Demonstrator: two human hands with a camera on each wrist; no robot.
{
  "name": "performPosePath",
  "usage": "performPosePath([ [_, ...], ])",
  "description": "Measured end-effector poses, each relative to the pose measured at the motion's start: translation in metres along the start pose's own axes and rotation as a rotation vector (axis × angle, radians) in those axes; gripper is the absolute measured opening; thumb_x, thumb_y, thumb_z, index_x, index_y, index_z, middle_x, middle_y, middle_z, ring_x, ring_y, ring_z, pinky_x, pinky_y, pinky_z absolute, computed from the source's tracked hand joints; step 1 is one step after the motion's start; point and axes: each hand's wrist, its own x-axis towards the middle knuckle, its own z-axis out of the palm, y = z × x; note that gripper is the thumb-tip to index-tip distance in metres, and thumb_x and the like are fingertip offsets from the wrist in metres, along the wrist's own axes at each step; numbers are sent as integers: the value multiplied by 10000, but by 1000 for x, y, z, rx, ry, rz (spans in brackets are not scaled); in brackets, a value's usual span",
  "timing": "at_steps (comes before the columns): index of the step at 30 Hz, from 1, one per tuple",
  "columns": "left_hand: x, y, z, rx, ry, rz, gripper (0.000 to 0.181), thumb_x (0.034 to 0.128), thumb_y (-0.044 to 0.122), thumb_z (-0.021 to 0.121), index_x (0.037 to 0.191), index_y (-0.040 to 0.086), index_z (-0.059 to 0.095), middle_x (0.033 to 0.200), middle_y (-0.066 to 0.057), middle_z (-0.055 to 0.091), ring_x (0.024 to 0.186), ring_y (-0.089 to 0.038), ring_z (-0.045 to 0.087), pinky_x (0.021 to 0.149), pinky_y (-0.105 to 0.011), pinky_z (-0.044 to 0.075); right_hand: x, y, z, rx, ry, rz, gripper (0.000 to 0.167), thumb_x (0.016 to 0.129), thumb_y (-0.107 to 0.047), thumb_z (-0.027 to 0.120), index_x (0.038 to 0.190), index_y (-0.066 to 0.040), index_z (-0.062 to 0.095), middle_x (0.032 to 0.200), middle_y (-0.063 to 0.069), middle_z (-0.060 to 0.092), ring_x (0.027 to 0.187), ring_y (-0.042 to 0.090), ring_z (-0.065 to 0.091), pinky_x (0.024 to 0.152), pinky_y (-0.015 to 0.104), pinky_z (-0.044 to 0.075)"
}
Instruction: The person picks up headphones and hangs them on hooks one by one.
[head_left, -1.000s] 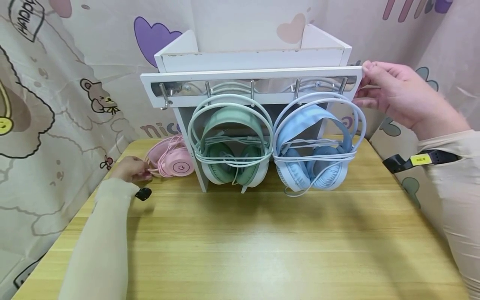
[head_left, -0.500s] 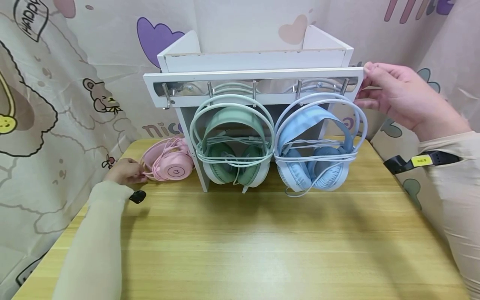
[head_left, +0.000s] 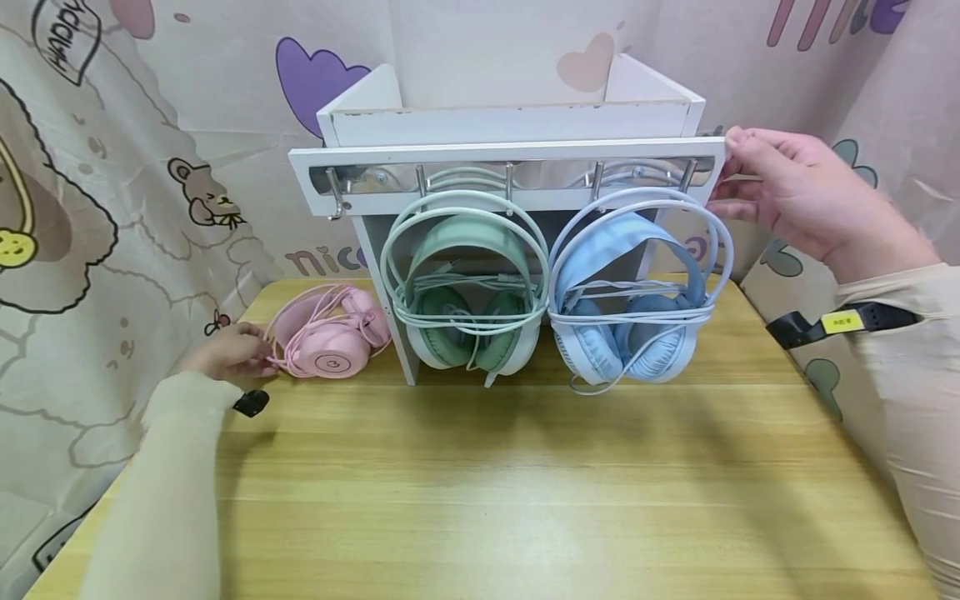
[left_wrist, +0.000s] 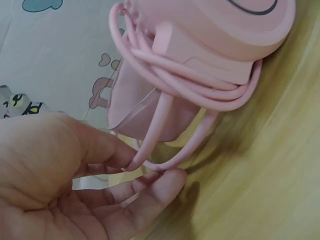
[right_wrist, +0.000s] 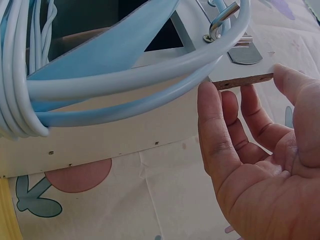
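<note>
Pink headphones (head_left: 330, 350), wrapped in their own cable, lie on the table left of the white rack. My left hand (head_left: 228, 350) pinches a loop of the pink cable (left_wrist: 159, 122) between thumb and fingers, as the left wrist view shows. At the rack's right end, my right hand (head_left: 795, 187) holds the end of the white hook board (head_left: 450, 153), thumb at one face and fingers at the other. Green headphones (head_left: 442, 333) and light blue headphones (head_left: 592, 346) hang side by side from the board's hooks by their coiled cables.
The leftmost metal hook (head_left: 334, 196) bears nothing. Behind the board stands the white rack (head_left: 517, 123), its side panel reaching down to the wooden table (head_left: 480, 500). A printed cloth (head_left: 480, 50) closes off the back and both sides.
My left hand has drawn the pink headphones leftward and a little nearer across the table, away from the rack. My right hand stays at the board's end.
</note>
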Motion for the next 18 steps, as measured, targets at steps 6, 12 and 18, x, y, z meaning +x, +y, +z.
performPosePath([
  [6,-7,-11,-10,34,-54,16,271,1031,-85,462,1211,-70,260,968,-109,580,813,-123,684,794,-251,640,1,-1,0,-19,4,6,308,1147,-227,518,1210,-17,734,1067,90,712,942,198,735,823,268,655],
  [12,-18,-17,-15,98,-97,21,276,1013,-61,496,1214,-76,308,944,-85,573,813,-132,650,774,-272,632,1,-1,0,-26,2,10,311,1148,-232,514,1227,-27,734,1072,81,721,952,194,736,824,265,654],
  [18,-28,-21,-14,150,-94,56,317,1018,-35,525,1285,-63,356,940,-81,622,814,-129,680,786,-292,647,0,-1,0,-39,7,18,312,1150,-239,511,1230,-41,738,1066,81,722,956,190,733,824,257,651],
])
